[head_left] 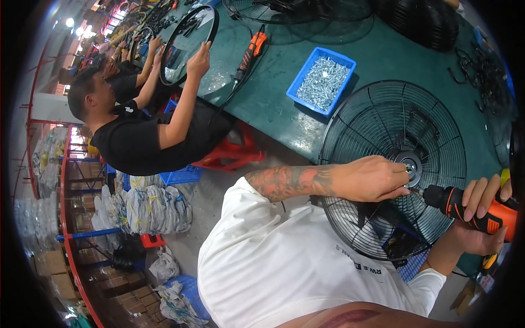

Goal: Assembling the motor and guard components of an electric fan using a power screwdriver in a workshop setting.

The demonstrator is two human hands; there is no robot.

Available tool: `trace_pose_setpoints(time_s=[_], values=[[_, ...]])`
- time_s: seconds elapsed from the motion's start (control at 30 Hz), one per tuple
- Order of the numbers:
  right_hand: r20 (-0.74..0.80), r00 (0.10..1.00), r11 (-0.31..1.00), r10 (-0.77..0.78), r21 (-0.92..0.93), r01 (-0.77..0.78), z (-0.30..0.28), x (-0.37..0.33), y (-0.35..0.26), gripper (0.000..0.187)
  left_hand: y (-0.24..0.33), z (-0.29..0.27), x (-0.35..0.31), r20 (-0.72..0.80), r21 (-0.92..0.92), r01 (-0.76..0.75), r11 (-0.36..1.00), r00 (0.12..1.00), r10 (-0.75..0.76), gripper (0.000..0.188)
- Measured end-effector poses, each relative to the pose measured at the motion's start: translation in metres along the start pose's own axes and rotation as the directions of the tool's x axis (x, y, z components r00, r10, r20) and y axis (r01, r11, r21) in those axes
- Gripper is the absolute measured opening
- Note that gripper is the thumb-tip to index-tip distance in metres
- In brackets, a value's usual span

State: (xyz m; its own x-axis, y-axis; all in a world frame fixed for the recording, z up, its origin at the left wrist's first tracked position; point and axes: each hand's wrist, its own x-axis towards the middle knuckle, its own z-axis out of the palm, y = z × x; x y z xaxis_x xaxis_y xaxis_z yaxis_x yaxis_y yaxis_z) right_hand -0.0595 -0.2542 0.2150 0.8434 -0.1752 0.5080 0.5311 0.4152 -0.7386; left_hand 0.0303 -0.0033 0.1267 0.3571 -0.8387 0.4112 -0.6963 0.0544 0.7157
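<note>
1 black wire fan guard (377, 128) lies face-on before the worker, its far part over the green desk (273, 117) and its near part past the desk's edge, in front of the white shirt (284, 257). The left hand (374, 177) has its fingertips pinched narrow beside the round hub plate (420, 164); whether they grip a fastener I cannot tell, though a small silvery piece, likely a screw, shows there. The right hand (473, 201) wraps an orange-and-black electric screwdriver (494, 223), its bit reaching in from the right, close to the left fingertips.

The step looks like screw-driving at the hub. To do it well, line the bit up with the screw's axis, steady the overhanging guard, and draw the left fingertips clear before the bit spins.

For room, the blue bin (307, 105) of silver screws (324, 82) sits just beyond the guard's upper-left rim, so a leftward turn could knock it. A 2nd orange screwdriver (255, 45) lies farther left, near a co-worker's arm (183, 123) and the black ring (215, 23) held there. Stacked black guards (421, 22) bound the far side; bare desk lies between them and the guard.
</note>
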Motion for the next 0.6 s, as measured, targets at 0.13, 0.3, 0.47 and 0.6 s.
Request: trace_pose_setpoints(time_s=[0.13,0.3,0.47,0.6], values=[[0.015,1.0,1.0,0.011,0.02,-0.011,0.0,-0.001,0.001,0.055,0.001,0.002,-0.002,0.019,-0.051,0.0,0.999,1.0,0.001,0.034],[-0.005,1.0,0.999,0.0,0.033,0.0,-0.001,-0.004,0.002,0.055,0.001,0.005,-0.003,-0.008,-0.044,0.015,0.999,1.0,-0.015,0.035],[0.014,1.0,1.0,0.013,0.005,-0.013,0.004,-0.003,0.004,0.055,0.0,0.011,-0.005,-0.117,0.049,-0.007,0.999,0.993,0.013,0.036],[-0.084,0.995,0.998,0.051,0.032,-0.048,0.005,0.0,0.003,0.055,-0.001,0.012,-0.008,-0.156,0.058,-0.057,0.997,0.986,0.065,0.035]])
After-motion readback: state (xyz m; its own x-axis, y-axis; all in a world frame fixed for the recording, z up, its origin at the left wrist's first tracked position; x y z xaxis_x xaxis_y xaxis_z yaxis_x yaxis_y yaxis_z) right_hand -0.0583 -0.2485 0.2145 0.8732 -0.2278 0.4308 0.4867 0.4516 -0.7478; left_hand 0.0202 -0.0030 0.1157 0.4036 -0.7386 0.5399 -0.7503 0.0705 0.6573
